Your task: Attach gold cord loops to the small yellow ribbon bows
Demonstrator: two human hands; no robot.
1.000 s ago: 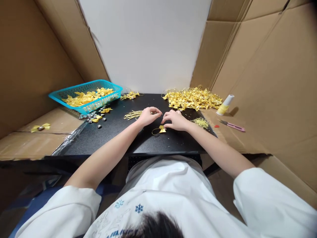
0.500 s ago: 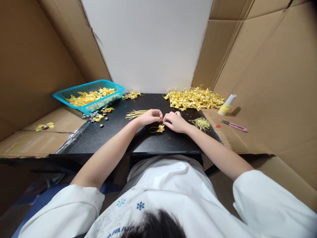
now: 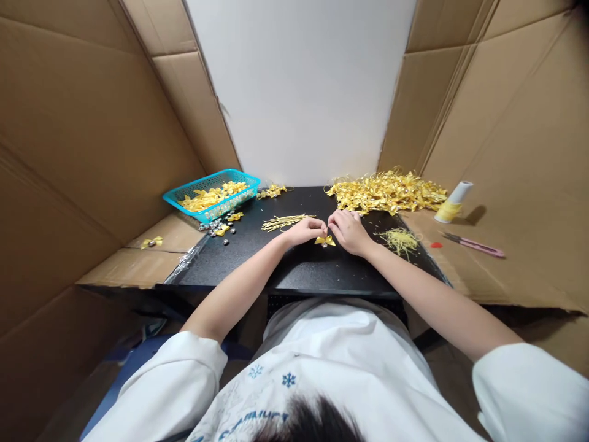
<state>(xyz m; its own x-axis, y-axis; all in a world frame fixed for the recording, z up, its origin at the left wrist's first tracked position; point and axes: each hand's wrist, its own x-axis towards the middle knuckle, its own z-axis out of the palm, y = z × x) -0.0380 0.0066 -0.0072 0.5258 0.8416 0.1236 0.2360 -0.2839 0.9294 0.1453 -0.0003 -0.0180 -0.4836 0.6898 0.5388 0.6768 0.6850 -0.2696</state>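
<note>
A small gold ribbon bow [image 3: 324, 241] with a silvery bell at its middle is just below my fingertips, over the black tabletop. My left hand [image 3: 306, 231] comes in from the left with thumb and forefinger pinched at the top of the bow. From the other side my right hand [image 3: 350, 232] is closed, its fingertips meeting the left ones there. Whatever thin cord is between the fingers is too small to make out. Behind my left hand lies a bundle of gold twist ties [image 3: 286, 222].
A turquoise basket [image 3: 210, 213] of gold bows stands back left, with silvery bells [image 3: 216, 228] before it. A heap of finished bows [image 3: 391, 191] lies back right. Yellow cord snippets [image 3: 401, 241], a wrapped white cone [image 3: 455, 201] and pink-handled snips [image 3: 478, 247] are at right. Cardboard walls surround the table.
The camera view has turned left, so everything sits further right. My hands have drawn in over the bow, which now faces up with both loops showing; its cord loop no longer shows.
</note>
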